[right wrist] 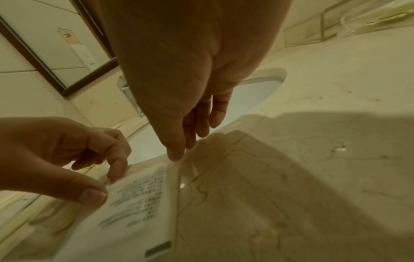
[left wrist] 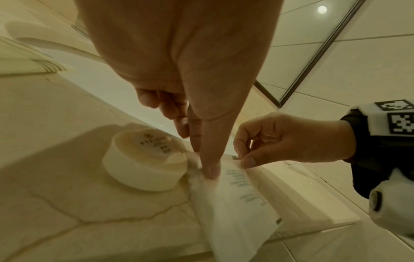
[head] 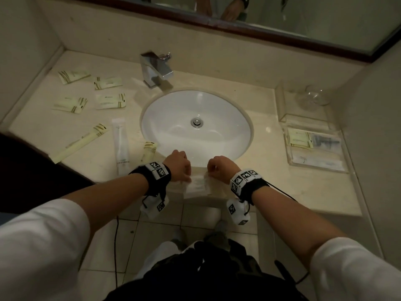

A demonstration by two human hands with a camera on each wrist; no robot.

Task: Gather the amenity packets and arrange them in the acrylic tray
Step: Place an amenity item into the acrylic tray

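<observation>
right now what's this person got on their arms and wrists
Both forearms are bare below pushed-up white sleeves. Each wrist wears a black band topped with white blocks printed with black square tag markers. A white camera pod with another marker hangs beneath each wrist. Thin black cables trail off the bands. Left hand and right hand are ungloved.

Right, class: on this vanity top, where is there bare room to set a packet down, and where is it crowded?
Bare cream marble countertop lies between the white oval sink basin and the clear acrylic tray, and along the front edge below the tray. Left of the basin is crowded with pale yellow-green amenity packets. Both hands pinch a white packet at the front.
</observation>
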